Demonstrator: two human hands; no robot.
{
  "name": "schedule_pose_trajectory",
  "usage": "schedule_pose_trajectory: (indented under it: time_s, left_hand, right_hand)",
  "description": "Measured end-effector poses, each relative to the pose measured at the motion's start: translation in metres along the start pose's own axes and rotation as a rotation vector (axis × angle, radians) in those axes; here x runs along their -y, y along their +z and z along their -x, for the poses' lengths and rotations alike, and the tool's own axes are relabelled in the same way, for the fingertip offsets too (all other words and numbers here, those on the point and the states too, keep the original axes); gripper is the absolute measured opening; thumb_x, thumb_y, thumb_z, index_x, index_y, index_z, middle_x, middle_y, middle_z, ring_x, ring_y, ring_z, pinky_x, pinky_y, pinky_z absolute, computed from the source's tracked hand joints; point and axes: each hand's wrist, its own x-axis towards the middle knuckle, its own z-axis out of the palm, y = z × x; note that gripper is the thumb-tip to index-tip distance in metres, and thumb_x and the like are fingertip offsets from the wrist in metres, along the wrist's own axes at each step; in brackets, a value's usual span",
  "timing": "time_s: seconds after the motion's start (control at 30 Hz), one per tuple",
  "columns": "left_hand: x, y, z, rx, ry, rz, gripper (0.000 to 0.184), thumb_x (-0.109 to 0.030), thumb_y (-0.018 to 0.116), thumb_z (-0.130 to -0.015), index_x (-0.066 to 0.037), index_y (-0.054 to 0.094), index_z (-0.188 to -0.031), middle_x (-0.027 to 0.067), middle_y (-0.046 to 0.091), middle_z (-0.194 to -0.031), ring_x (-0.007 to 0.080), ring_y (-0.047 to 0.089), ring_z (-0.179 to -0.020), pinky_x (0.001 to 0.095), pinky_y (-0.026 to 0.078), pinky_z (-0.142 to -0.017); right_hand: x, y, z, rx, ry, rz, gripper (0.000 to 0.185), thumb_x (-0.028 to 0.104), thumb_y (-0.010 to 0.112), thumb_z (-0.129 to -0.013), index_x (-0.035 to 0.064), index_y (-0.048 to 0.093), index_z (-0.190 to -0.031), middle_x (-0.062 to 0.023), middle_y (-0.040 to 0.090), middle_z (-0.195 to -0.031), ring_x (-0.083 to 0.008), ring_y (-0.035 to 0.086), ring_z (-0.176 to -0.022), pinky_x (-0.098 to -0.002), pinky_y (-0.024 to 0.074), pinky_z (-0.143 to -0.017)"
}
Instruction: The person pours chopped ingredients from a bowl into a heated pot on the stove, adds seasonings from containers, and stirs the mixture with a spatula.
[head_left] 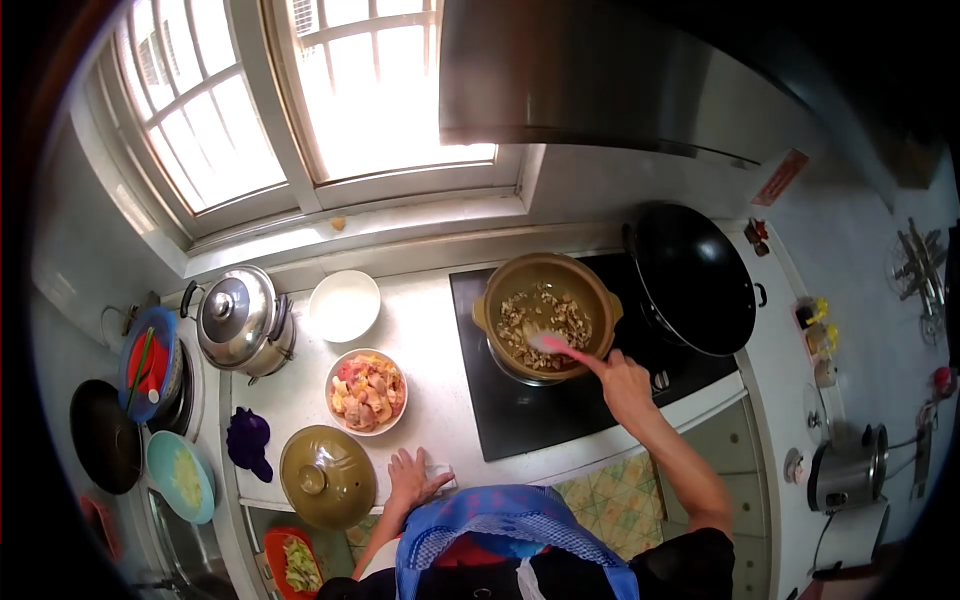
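Observation:
My right hand grips the handle of a pink spatula, whose pale head rests among browned chopped pieces inside a brown clay pot. The exact shape of the head is blurred. My left hand lies on the front edge of the counter with its fingers spread, touching or right beside a small white object that I cannot make out. Close to it are the pot's domed olive lid and a white bowl of raw meat chunks.
A large black wok stands right of the pot on the black cooktop. Leftward are a white bowl, a steel pot, a purple cloth and a turquoise bowl. The range hood hangs above.

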Motion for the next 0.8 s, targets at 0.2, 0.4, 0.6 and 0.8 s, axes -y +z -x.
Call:
schedule_pose_trajectory:
  time_s: [0.2,0.4,0.6,0.8]
  left_hand:
    - [-0.002,-0.001,0.0,0.054,-0.02,0.0,0.098,-0.078,0.043,-0.073,-0.006,0.032,-0.139,0.0386,0.018,-0.138,0.0559,0.017,-0.128,0.0592,0.018,-0.103]
    - [-0.008,0.004,-0.003,0.08,-0.057,-0.024,0.1,-0.079,0.039,-0.073,-0.008,0.029,-0.141,0.04,0.015,-0.139,0.0584,0.015,-0.127,0.0599,0.015,-0.104]
    - [0.002,0.01,-0.002,0.051,-0.034,0.006,0.095,-0.077,0.037,-0.077,-0.008,0.03,-0.141,0.0409,0.016,-0.138,0.0588,0.016,-0.127,0.0612,0.015,-0.103]
    - [0.002,0.016,-0.002,-0.006,-0.002,0.034,0.093,-0.075,0.039,-0.077,-0.007,0.03,-0.14,0.0413,0.017,-0.137,0.0605,0.017,-0.125,0.0627,0.017,-0.102]
  right_hand:
    - [-0.014,-0.014,0.005,0.058,0.098,0.061,0.043,0.001,0.056,-0.073,0.0201,0.064,-0.111,-0.0125,0.055,-0.076,-0.0289,0.061,-0.063,-0.0394,0.05,-0.055]
    - [0.023,-0.012,-0.012,0.064,0.022,-0.055,0.045,0.002,0.055,-0.074,0.023,0.061,-0.114,-0.0129,0.056,-0.082,-0.0293,0.062,-0.066,-0.0401,0.0515,-0.057]
    - [0.002,0.033,-0.049,0.132,0.263,0.179,0.046,0.005,0.061,-0.074,0.0213,0.06,-0.117,-0.0127,0.058,-0.088,-0.0289,0.064,-0.071,-0.0383,0.0532,-0.062]
    - [0.01,-0.052,-0.015,0.309,0.087,0.041,0.038,0.002,0.057,-0.073,0.0206,0.067,-0.105,-0.0126,0.06,-0.081,-0.0292,0.064,-0.071,-0.0402,0.0524,-0.062]
